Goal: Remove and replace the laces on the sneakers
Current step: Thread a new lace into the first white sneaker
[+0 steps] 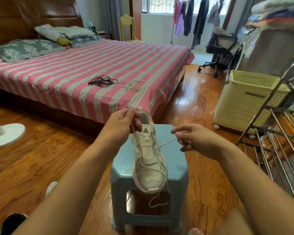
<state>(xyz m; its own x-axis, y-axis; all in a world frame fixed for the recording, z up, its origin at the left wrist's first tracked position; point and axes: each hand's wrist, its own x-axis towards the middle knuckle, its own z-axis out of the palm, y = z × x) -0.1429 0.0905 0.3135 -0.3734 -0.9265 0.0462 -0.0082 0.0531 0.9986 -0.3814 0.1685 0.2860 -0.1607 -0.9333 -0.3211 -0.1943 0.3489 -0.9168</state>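
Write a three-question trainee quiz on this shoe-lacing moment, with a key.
1. True or false: the white sneaker rests on the bed.
2. Which hand pinches the white lace out to the side: A left hand, B right hand?
3. Fill in: the loose black laces lie on the ____.

Key: 1 false, it sits on the blue stool; 2 B; 3 bed.

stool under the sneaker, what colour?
Light blue plastic stool, clearest in the head view, beneath the white sneaker.
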